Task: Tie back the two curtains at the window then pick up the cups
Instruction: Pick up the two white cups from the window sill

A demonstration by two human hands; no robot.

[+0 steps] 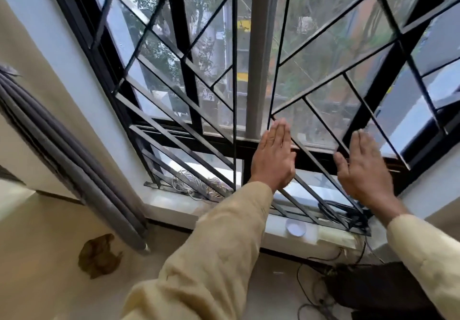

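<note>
Both my hands are raised in front of the window grille (189,88), fingers straight and together, holding nothing. My left hand (273,156) is near the middle of the window, my right hand (362,168) a little to its right. A grey curtain (72,160) hangs gathered in folds at the left side of the window, reaching down to the floor. A small white cup (295,227) stands on the window sill (174,207) below my hands. No second curtain is in view.
Black metal bars cross the whole window. Coiled white cables (196,185) and black cables (341,210) lie behind the grille on the ledge. A brown crumpled thing (98,255) lies on the floor at left. More cables trail on the floor at lower right.
</note>
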